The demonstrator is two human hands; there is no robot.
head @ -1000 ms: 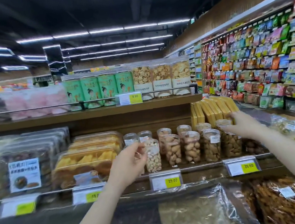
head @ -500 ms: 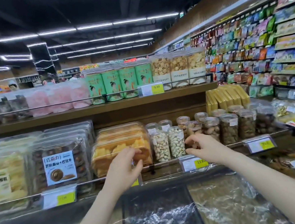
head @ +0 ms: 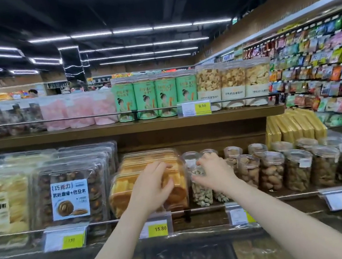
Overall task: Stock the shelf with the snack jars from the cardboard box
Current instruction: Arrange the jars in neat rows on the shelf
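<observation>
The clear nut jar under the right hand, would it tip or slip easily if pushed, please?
The nut jar looks tall and narrow, so probably tippy. Its smooth clear wall may be slippery. Full of nuts, it likely feels fairly weighty.

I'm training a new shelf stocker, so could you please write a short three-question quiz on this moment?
1. True or false: the right hand rests on the top of a clear jar of pale nuts.
2. What does the left hand touch: A) a green can, B) the clear box of golden cakes, C) a price tag?
3. What price shows on the yellow tag below the left hand?

Key: 1 true; 2 B; 3 15.80.
</observation>
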